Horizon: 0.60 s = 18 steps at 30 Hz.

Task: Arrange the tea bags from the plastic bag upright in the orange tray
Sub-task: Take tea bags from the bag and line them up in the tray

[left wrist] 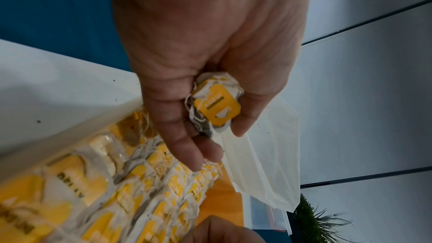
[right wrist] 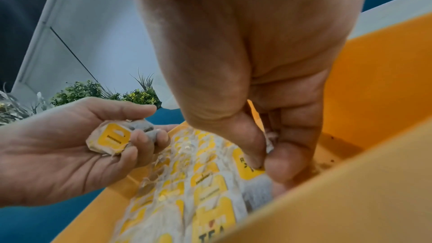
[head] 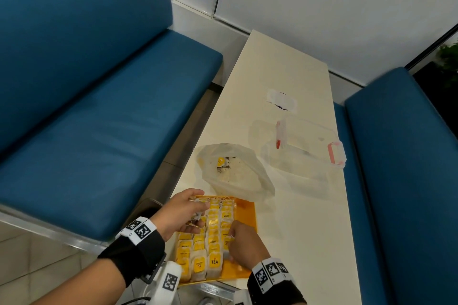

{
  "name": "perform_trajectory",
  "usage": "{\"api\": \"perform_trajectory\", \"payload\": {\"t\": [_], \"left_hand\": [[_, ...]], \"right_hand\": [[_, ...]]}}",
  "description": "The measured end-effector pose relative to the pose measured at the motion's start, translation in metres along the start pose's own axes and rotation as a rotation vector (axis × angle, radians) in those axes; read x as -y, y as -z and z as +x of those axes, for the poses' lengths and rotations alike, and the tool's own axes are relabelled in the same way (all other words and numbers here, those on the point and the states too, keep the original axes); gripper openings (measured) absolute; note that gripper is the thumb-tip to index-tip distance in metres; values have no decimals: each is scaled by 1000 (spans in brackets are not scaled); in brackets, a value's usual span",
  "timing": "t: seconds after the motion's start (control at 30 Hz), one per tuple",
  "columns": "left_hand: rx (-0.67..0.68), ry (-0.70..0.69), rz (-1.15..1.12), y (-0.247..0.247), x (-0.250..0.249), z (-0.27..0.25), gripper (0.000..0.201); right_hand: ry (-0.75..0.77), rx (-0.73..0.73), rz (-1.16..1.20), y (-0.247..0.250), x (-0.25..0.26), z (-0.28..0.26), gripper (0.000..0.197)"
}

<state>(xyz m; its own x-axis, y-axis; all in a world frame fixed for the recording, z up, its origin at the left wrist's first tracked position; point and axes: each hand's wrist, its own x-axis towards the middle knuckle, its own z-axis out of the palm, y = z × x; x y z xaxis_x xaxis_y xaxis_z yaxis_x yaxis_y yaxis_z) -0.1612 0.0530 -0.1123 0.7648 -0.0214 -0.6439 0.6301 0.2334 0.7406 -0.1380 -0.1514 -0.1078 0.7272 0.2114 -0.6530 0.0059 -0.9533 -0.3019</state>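
The orange tray (head: 245,215) sits at the table's near edge with several rows of upright tea bags (head: 213,235) with yellow tags. My left hand (head: 184,213) hovers over the tray's far left corner and holds a small bunch of tea bags (left wrist: 216,103) in its curled fingers. My right hand (head: 241,242) reaches into the tray's right side, its thumb and fingers pinching a tea bag (right wrist: 250,163) at the right-hand row. The plastic bag (head: 235,173) lies open just beyond the tray with a few tea bags inside.
A clear lidded container (head: 307,148) with red clips stands to the right of the bag. A white wrapper (head: 282,100) lies farther along the cream table (head: 285,62). Blue benches (head: 99,106) flank the table on both sides.
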Motion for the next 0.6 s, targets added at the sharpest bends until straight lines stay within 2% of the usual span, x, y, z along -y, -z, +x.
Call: {"api": "perform_trajectory", "payload": {"t": [0.4, 0.5, 0.6], "left_hand": [[14, 38, 17, -1, -8, -6, 35], [48, 63, -66, -1, -10, -10, 31], [112, 114, -208, -1, -15, -17, 29]], "right_hand": [[-1, -68, 103, -6, 3, 2, 24], [21, -84, 98, -6, 1, 3, 23], [76, -193, 116, 4, 4, 1, 19]]}}
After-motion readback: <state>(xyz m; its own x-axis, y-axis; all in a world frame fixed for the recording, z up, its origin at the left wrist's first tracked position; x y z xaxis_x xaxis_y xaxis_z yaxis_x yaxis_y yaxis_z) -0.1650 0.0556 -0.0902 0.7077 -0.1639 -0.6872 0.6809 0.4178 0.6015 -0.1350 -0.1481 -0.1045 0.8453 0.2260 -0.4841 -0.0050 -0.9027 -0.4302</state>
